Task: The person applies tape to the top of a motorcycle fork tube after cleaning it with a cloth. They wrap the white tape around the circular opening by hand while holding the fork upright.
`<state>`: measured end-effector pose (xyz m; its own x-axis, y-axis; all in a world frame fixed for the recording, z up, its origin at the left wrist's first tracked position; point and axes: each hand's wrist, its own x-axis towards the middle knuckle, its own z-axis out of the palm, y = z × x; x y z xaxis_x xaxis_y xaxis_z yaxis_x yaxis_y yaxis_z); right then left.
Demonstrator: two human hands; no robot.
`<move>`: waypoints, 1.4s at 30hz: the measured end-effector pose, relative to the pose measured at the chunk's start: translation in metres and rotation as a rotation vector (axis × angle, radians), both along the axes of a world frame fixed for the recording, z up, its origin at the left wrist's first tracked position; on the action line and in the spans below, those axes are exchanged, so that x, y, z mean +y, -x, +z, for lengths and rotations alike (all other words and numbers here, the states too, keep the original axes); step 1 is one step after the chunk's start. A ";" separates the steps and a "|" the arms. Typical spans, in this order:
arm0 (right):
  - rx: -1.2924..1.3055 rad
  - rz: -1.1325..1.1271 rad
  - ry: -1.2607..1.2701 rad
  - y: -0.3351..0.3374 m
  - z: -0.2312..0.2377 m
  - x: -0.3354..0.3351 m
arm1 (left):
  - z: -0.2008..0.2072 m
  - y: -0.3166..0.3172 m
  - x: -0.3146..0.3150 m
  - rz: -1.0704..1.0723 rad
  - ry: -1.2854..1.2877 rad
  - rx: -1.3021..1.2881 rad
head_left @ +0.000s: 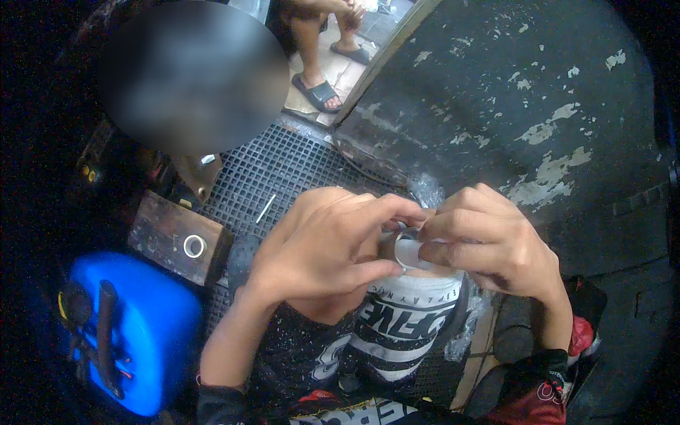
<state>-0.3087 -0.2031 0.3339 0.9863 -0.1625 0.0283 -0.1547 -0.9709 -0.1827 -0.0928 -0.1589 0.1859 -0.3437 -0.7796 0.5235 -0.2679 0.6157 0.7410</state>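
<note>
My left hand and my right hand meet in the middle of the view, above my lap. Between their fingertips they pinch a small white ring-shaped part; both thumbs and forefingers close on it. A bit of crinkled clear plastic wrap shows just behind the fingers. Most of the small part is hidden by my fingers. Below the hands lies my black-and-white printed clothing.
A wooden block with a small white ring on it sits at the left, beside a blue plastic container. A black metal grid lies beyond. A dark peeling panel fills the right. Another person's sandalled feet stand at the top.
</note>
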 end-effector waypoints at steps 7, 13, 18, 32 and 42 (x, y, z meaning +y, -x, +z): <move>0.054 0.014 0.025 0.000 0.004 0.000 | -0.003 0.000 0.000 0.014 0.027 -0.017; 0.040 -0.012 0.092 0.001 0.004 0.001 | -0.005 0.002 -0.002 0.006 0.016 -0.021; 0.079 -0.039 0.066 -0.002 0.003 0.001 | -0.005 0.002 -0.003 -0.007 0.015 -0.012; 0.110 0.014 0.000 -0.002 0.003 -0.008 | -0.005 0.000 -0.002 -0.004 0.024 -0.049; 0.057 0.040 -0.027 -0.006 -0.003 -0.015 | -0.006 0.002 0.001 0.079 0.073 -0.034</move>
<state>-0.3029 -0.2182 0.3307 0.9919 -0.1231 -0.0323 -0.1271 -0.9714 -0.2008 -0.0950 -0.1584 0.1800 -0.3009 -0.7652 0.5691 -0.3417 0.6437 0.6848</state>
